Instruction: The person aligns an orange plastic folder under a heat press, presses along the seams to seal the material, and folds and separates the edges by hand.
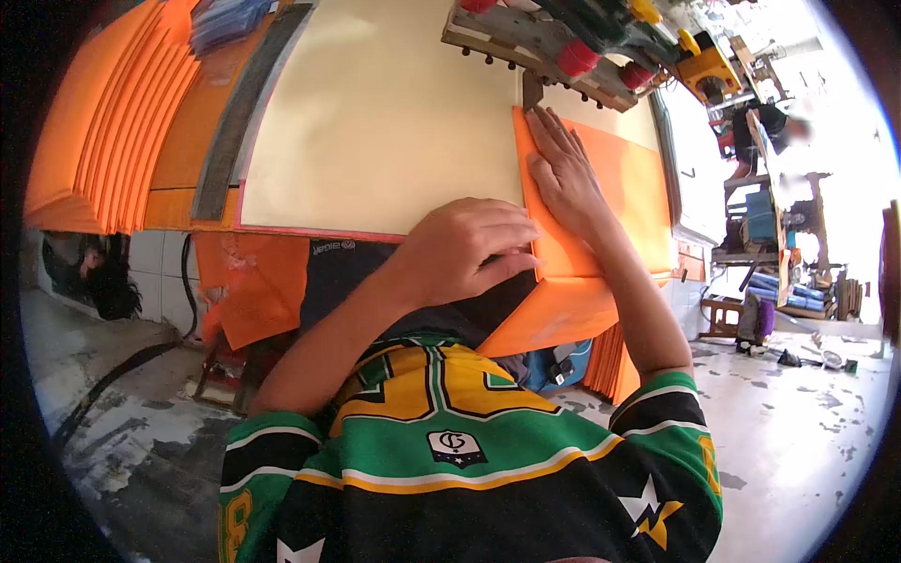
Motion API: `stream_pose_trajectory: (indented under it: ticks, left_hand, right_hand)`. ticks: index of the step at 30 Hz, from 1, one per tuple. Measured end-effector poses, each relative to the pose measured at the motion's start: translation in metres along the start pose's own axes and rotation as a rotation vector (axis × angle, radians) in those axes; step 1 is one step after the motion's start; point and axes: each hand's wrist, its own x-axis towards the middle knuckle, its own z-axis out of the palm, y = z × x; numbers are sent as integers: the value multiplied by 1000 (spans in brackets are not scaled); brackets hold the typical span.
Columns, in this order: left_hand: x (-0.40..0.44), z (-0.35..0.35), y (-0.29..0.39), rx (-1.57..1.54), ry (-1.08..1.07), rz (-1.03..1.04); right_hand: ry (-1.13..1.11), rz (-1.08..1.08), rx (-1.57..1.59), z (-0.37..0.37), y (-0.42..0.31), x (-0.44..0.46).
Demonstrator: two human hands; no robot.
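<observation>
An orange sheet (619,206) lies on the pale work surface (375,122), its near part bent down over the front edge. My right hand (568,178) rests flat on the sheet's upper left part, fingers stretched out beside a small metal piece (532,91) at its top corner. My left hand (479,246) is at the sheet's left edge near the front of the table. Its fingers are bent, with a gap between them and the thumb, and the fingertips meet the orange edge.
A machine frame with red and yellow knobs (577,58) stands across the back. Stacked orange sheets (103,122) lie at left, beside a dark metal bar (246,117). More orange sheets (615,366) stand under the table. A person (765,131) is at far right.
</observation>
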Motion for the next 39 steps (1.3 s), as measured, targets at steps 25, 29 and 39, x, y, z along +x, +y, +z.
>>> stream_pose_trajectory:
  ticks: [25, 29, 39]
  left_hand:
    - [-1, 78, 57, -1332, 44, -972]
    - [-3, 82, 51, -1134, -4, -762]
    - [5, 49, 103, -1108, -71, -689]
  right_hand:
    - [-5, -16, 351, -35, -15, -37]
    - [-29, 3, 367, -54, -19, -35]
    - [236, -19, 317, -122, -28, -40]
